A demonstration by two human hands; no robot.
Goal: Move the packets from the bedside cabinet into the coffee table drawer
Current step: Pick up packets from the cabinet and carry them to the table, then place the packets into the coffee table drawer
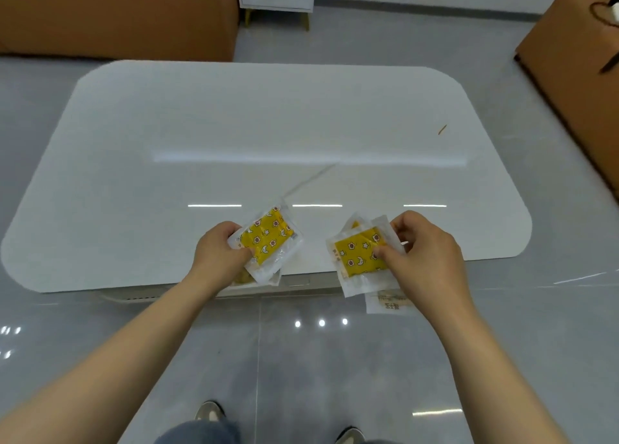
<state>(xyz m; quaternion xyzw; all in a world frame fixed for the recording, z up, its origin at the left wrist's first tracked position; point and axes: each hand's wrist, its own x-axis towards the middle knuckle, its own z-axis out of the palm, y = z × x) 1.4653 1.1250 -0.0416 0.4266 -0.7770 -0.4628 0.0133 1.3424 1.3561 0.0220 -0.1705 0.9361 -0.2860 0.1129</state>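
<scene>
In the head view, one stack of clear-wrapped yellow packets printed with stars and moons (268,239) was pinched in the left hand (217,254), and a second stack (360,257) was gripped in the right hand (427,252). Both were held over the near edge of the glossy white surface (268,125), presumably ready for the drawer beneath, which could not be made out.

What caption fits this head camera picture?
Left hand and right hand each hold yellow packets at the white coffee table.
</scene>
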